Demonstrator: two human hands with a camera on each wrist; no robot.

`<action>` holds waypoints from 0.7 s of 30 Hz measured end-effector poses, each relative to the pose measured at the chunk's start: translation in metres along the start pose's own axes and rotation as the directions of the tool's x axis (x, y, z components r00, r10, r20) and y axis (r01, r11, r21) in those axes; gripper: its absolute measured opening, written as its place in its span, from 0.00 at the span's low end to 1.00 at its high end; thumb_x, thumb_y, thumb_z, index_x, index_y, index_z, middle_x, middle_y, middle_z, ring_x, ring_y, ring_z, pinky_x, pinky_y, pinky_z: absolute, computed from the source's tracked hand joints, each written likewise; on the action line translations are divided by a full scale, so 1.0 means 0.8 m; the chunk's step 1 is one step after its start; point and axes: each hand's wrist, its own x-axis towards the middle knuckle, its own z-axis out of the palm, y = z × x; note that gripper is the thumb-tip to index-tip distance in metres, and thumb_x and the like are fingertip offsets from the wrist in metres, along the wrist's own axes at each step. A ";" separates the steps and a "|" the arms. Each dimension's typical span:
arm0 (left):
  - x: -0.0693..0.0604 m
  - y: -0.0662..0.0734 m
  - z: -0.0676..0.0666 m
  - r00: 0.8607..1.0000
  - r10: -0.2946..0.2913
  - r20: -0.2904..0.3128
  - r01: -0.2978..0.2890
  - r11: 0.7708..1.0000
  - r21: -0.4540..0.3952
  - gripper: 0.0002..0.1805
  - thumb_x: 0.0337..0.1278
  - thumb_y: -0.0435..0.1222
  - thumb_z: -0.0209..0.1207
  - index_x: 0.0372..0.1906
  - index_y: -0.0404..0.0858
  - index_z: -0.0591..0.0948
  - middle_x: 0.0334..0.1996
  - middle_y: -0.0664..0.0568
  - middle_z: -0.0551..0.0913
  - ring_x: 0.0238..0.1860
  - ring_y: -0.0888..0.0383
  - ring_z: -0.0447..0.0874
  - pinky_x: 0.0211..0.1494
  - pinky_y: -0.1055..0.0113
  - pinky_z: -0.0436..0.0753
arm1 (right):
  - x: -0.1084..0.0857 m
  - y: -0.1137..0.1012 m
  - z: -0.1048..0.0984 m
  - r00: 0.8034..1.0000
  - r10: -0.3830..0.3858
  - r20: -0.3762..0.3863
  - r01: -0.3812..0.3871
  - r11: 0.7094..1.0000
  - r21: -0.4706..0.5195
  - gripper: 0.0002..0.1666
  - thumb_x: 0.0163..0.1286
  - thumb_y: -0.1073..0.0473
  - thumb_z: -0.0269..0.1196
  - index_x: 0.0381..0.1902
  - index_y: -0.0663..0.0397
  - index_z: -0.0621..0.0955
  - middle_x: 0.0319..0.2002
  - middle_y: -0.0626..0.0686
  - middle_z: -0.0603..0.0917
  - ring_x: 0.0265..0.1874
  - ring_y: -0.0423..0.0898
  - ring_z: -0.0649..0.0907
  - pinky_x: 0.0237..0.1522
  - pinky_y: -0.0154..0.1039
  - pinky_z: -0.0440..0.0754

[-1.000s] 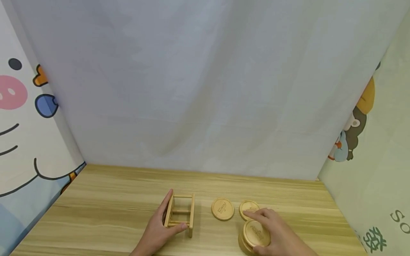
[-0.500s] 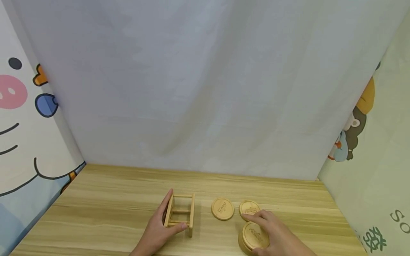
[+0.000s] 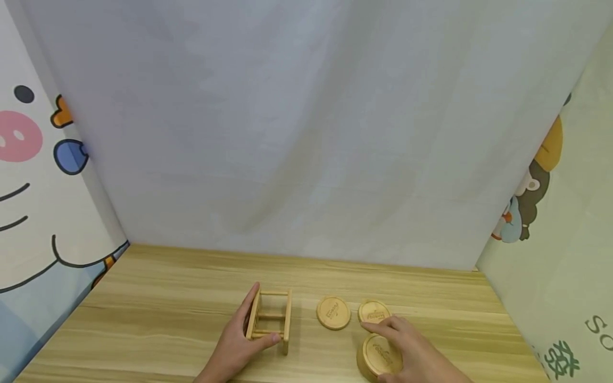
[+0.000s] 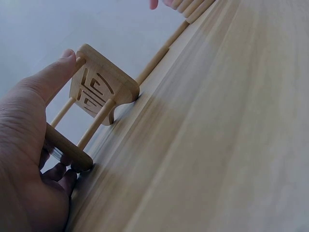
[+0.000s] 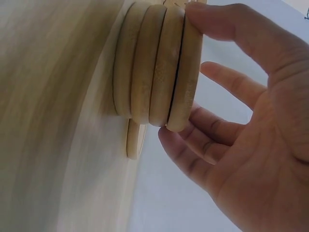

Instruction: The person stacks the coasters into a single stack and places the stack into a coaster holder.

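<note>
My left hand [image 3: 234,340] holds a small wooden coaster rack [image 3: 288,318], its thumb over a rod and its fingers round the outer side. In the left wrist view the rack's panel [image 4: 104,84] has cut-out slots, and bare rods join it to the other side. My right hand [image 3: 414,348] pinches the top round wooden coaster [image 5: 187,72] of a stack [image 3: 367,367] by its rim. The right wrist view has the thumb at one edge and fingertips near the opposite one. Several coasters lie face to face in that stack.
Two single coasters lie flat on the wood-grain table [image 3: 167,308]: one coaster [image 3: 333,313] between rack and stack, the other coaster [image 3: 374,310] just behind the stack. A pale cloth [image 3: 306,159] hangs at the back, with printed panels on both sides.
The top coaster, offset on the stack a second ago, now sits evenly over those beneath. My right hand has shifted slightly with it. The left hand and the rack stay put.
</note>
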 end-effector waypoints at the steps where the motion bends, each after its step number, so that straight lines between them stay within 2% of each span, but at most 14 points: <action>1: 0.000 0.000 0.000 1.000 0.001 0.000 -0.001 1.000 -0.002 0.64 0.60 0.40 0.83 0.93 0.59 0.53 0.85 0.38 0.63 0.75 0.39 0.76 0.63 0.58 0.87 | 0.001 0.000 0.000 1.000 -0.002 0.003 0.002 1.000 0.000 0.56 0.54 0.51 0.90 0.78 0.55 0.79 0.55 0.46 0.80 0.52 0.38 0.77 0.47 0.39 0.83; 8: 0.000 0.001 0.000 1.000 0.017 0.006 -0.017 1.000 -0.005 0.64 0.61 0.39 0.83 0.93 0.57 0.53 0.85 0.36 0.63 0.75 0.38 0.77 0.62 0.58 0.87 | 0.000 0.000 0.002 1.000 -0.020 -0.013 0.019 1.000 -0.023 0.56 0.51 0.54 0.91 0.77 0.56 0.80 0.54 0.46 0.81 0.51 0.38 0.77 0.46 0.39 0.83; 15: 0.000 0.001 0.000 1.000 0.014 0.003 -0.014 1.000 0.010 0.65 0.60 0.40 0.83 0.93 0.57 0.53 0.86 0.37 0.63 0.75 0.39 0.76 0.64 0.58 0.86 | 0.000 -0.002 -0.003 0.995 0.088 0.054 -0.091 0.994 0.052 0.56 0.55 0.47 0.90 0.78 0.54 0.79 0.59 0.48 0.80 0.57 0.41 0.78 0.53 0.42 0.85; 19: 0.000 0.000 -0.001 1.000 0.012 0.000 -0.012 1.000 0.014 0.65 0.60 0.40 0.83 0.93 0.57 0.52 0.86 0.38 0.63 0.76 0.39 0.76 0.64 0.58 0.86 | 0.000 -0.004 -0.006 0.994 0.100 0.053 -0.103 0.993 0.052 0.56 0.56 0.44 0.89 0.78 0.53 0.79 0.60 0.49 0.80 0.58 0.42 0.79 0.54 0.43 0.86; 21: 0.000 0.000 -0.001 1.000 0.007 0.000 -0.007 1.000 0.014 0.65 0.60 0.41 0.83 0.93 0.57 0.52 0.86 0.38 0.62 0.76 0.38 0.75 0.65 0.57 0.86 | -0.001 -0.007 -0.008 0.989 0.133 0.056 -0.136 0.989 0.051 0.56 0.57 0.43 0.88 0.79 0.51 0.79 0.61 0.49 0.80 0.59 0.43 0.80 0.55 0.43 0.86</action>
